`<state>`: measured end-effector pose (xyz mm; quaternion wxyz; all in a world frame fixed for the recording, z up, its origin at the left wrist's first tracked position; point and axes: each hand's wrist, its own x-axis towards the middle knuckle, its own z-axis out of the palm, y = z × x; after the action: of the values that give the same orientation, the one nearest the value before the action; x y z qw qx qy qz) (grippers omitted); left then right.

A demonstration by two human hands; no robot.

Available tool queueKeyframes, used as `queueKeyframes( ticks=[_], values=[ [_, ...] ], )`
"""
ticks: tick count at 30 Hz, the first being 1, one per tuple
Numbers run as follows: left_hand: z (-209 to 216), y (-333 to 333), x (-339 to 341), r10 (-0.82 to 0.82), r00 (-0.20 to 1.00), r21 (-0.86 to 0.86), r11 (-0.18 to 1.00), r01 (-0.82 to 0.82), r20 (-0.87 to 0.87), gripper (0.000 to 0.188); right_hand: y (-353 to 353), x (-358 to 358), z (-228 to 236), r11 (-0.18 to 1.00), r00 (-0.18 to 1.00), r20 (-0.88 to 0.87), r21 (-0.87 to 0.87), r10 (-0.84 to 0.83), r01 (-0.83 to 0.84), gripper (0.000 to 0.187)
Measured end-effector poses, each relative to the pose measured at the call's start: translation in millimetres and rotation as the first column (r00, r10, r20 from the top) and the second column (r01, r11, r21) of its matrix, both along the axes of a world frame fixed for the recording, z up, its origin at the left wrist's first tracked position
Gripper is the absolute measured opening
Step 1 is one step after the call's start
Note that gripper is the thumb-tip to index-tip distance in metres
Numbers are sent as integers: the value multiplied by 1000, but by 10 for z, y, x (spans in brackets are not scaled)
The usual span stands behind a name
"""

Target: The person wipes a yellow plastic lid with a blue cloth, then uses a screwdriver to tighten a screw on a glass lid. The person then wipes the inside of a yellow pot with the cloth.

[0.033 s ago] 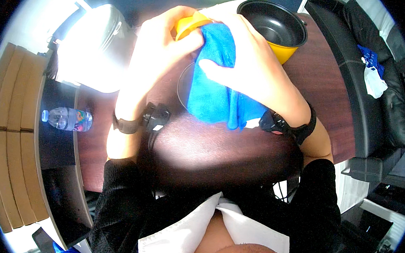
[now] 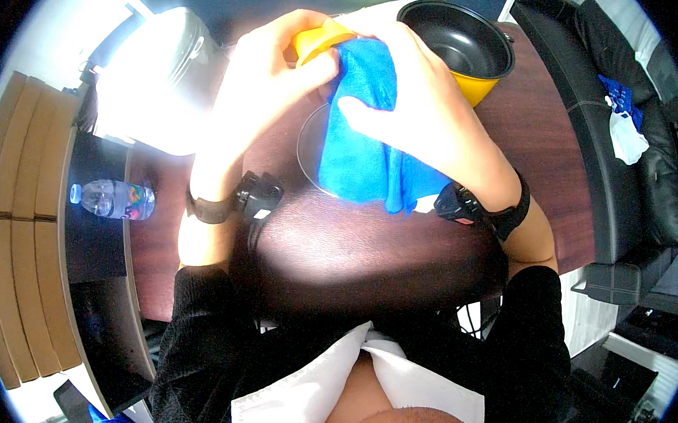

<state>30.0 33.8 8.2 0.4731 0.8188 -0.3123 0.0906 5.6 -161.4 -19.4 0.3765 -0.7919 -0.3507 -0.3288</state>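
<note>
My left hand (image 2: 263,76) is closed round a yellow curved piece (image 2: 319,41) at the far middle of the table; its full shape is hidden by my fingers. A blue cloth (image 2: 358,158) hangs from my right hand (image 2: 433,108), which grips it against or beside the yellow piece, thumb lying across the cloth. Below the cloth a thin round rim (image 2: 300,146) shows on the left, mostly covered, so I cannot tell what it belongs to. Just right of my right hand stands a yellow pot (image 2: 473,87) with a black inside.
A glossy white rounded appliance (image 2: 159,81) stands on the left. A plastic bottle (image 2: 112,199) lies nearer on that side, beside brown boxes (image 2: 23,291). The dark wood table (image 2: 547,163) reaches toward a black sofa (image 2: 595,143) on the right, where a white and blue bundle (image 2: 627,137) lies.
The blue cloth and my right hand have shifted slightly to the right, baring a little more of the thin rim. My left hand keeps its grip on the yellow piece.
</note>
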Motion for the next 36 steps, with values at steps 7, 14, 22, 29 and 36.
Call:
queueKeyframes(
  ticks=[7, 14, 22, 29, 36],
  values=[
    [103, 112, 44, -379, 889, -287, 908, 304, -256, 39, -106, 63, 49, 995, 996, -82, 97, 21, -13, 58],
    [77, 254, 240, -210, 957, -388, 914, 119, -200, 41, -181, 63, 202, 997, 999, -8, 73, 34, -33, 49],
    [75, 114, 111, -369, 878, -529, 833, 165, -306, 51, -209, 42, 284, 994, 993, 115, 107, 3, -15, 43],
    [-46, -209, -124, -365, 861, -616, 784, 78, -355, 37, -92, -22, 193, 999, 991, 134, -22, -28, 31, 51],
    [-139, -308, -161, 183, 979, -166, 972, -166, 93, 30, -13, 55, 69, 998, 986, 156, 16, -60, 58, 38]
  ],
)
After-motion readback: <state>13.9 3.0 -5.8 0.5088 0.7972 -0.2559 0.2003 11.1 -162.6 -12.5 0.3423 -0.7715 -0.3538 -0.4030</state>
